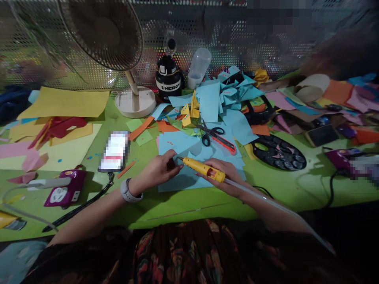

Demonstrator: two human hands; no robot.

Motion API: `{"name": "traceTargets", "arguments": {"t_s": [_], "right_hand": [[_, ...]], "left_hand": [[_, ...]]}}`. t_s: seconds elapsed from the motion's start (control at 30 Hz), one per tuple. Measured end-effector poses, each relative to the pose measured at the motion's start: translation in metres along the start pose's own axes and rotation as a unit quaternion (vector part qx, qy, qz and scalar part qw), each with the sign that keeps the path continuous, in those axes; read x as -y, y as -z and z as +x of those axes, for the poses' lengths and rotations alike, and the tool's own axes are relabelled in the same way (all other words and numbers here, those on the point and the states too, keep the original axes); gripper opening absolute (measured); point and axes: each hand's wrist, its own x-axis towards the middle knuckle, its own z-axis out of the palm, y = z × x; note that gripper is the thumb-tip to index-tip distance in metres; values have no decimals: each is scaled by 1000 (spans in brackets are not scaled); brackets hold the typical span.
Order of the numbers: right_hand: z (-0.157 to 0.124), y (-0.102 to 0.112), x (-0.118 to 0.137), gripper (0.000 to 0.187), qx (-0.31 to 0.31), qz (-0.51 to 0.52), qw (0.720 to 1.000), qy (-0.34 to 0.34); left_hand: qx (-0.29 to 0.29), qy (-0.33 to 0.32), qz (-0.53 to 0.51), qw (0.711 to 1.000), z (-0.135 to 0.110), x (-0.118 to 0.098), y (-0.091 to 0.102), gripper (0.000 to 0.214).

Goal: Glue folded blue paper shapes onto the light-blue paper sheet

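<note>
In my right hand [229,173] is a yellow hot glue gun [203,169], its nozzle pointing left. A long clear glue stick [266,199] runs out of its back along my forearm. My left hand [160,169], with a watch on the wrist, is closed with thumb and fingers curled close to the nozzle. Whatever it pinches is too small or hidden to tell. Light blue paper sheets [168,185] lie under both hands. Just beyond them rest black-handled scissors [211,134] and a red cutter knife [225,144].
A fan [135,104], a black jug [168,81] and a clear bottle [199,67] stand at the back. Crumpled blue paper [232,92] is heaped behind the scissors. A phone [114,152] and a purple power strip [66,188] lie left, a black palette [278,152] right.
</note>
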Motion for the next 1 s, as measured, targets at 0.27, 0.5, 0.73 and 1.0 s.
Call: {"name": "traceTargets", "arguments": {"t_s": [0.27, 0.5, 0.73, 1.0], "right_hand": [[1, 2, 3, 20, 16, 4, 1000, -13], [2, 1, 0, 20, 4, 8, 1000, 18], [0, -3, -1, 18, -5, 1, 1000, 16], [-1, -3, -3, 17, 8, -2, 1000, 8]], "left_hand": [[0, -3, -3, 1000, 0, 0, -1, 20], [3, 1, 6, 1000, 1, 1, -1, 21], [2, -5, 13, 1000, 1, 1, -2, 21], [-3, -20, 14, 1000, 1, 4, -3, 21]]}}
